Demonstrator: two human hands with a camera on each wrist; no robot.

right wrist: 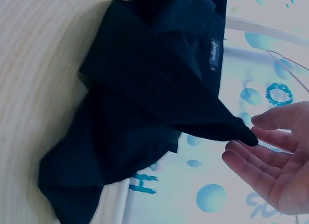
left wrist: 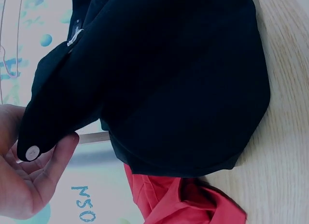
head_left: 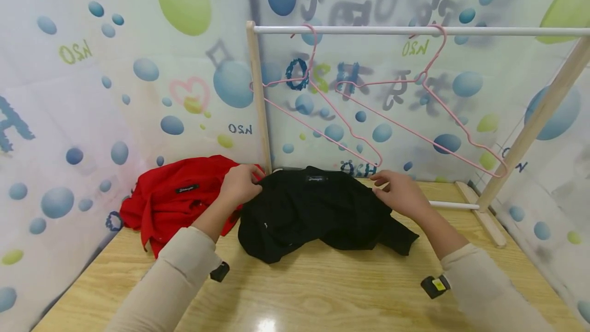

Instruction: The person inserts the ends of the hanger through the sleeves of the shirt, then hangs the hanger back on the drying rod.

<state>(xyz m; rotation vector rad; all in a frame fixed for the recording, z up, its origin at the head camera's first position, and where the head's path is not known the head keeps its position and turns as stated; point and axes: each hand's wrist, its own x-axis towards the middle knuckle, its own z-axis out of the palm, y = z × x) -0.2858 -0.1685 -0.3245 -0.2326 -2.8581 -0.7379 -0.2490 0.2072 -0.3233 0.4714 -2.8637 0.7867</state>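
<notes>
The left hand (head_left: pixel 240 186), as I watch over the feed, has thumb and fingers clamped on a corner of the black garment (head_left: pixel 315 214), right by a pale round button (left wrist: pixel 32 153) (the left wrist view gives me that detail). The right hand (head_left: pixel 402 193) pinches the opposite corner, its fingertips gathered round the pointed end of the cloth. I see the black garment between the two hands, mid-table, its upper edge raised and its lower folds resting on the wood-grain table (head_left: pixel 295 301). A small dark label (head_left: pixel 317 179) faces me near the top edge. To the left, just beside it, a red garment (head_left: pixel 177 193) lies crumpled, partly behind the left forearm. Behind the black garment I have a rack with a white rail (head_left: pixel 369 30) and wooden posts (head_left: pixel 259 101); two pink hangers (head_left: pixel 311 63) hang from the rail, side by side and bare. Beige sleeves (head_left: pixel 159 286) cover both forearms, and a small black device (head_left: pixel 219 271) sits at each wrist.
</notes>
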